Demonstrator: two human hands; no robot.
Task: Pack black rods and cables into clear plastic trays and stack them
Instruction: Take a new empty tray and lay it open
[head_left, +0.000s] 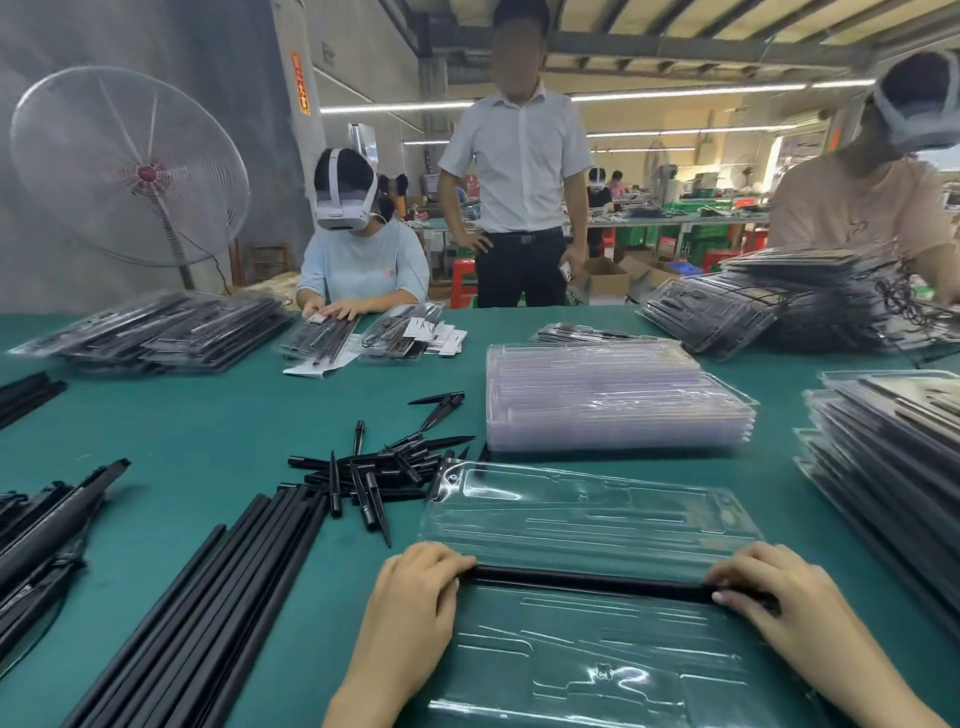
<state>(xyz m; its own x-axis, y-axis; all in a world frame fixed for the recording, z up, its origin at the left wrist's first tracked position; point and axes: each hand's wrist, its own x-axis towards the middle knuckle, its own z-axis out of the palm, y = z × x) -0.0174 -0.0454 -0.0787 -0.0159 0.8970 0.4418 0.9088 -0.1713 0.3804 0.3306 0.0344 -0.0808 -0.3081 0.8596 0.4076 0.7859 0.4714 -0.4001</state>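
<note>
Green table (218, 415) — black rod (587, 578) across clear tray (592, 514), a hand's grip at each end

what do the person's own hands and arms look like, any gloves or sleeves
Both the left hand and the right hand are bare: no gloves, rings, watch or wristband show. The forearms are bare too, with no sleeve in view as far as the bottom edge of the picture. Fingernails are short and look unpainted.
</note>
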